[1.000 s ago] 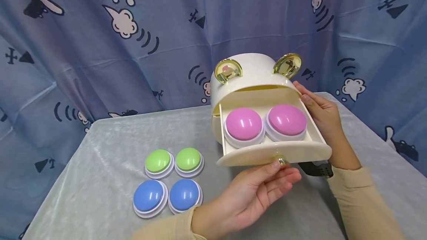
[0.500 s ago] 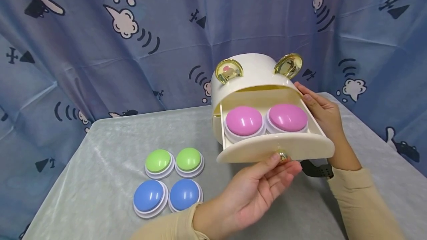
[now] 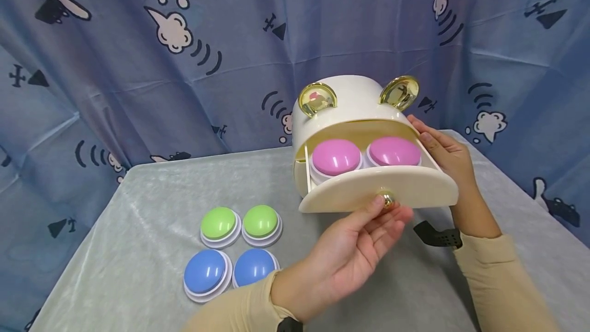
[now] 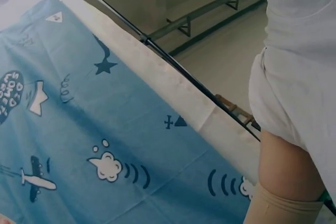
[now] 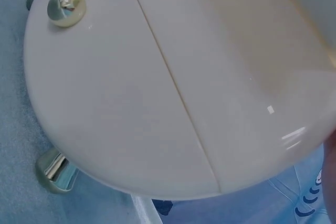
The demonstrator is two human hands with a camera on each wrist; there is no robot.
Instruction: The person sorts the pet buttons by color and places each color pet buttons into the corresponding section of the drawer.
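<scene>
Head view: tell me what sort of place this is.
Probably a staged tabletop set, not a lived-in room: a cartoon-print blue curtain as backdrop, a table draped in pale cloth, and neatly paired push buttons beside a bear-eared drawer box.

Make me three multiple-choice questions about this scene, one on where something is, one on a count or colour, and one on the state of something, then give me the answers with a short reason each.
1. Where are the pink dome buttons?
A. On the cloth beside the green ones
B. Inside the drawer of the cream box
C. In the right hand

2. How many dome buttons lie on the table outside the box?
A. Two
B. Four
C. Six

3. What state is the drawer in?
A. Shut flush
B. Partly open
C. Taken out and set on the table

Answers:
1. B: both pink dome buttons sit side by side in the drawer of the cream box.
2. B: two green dome buttons and two blue dome buttons lie on the table.
3. B: the drawer sticks out of the box, the left hand pinching its gold knob and the right hand against the box's side.
</scene>
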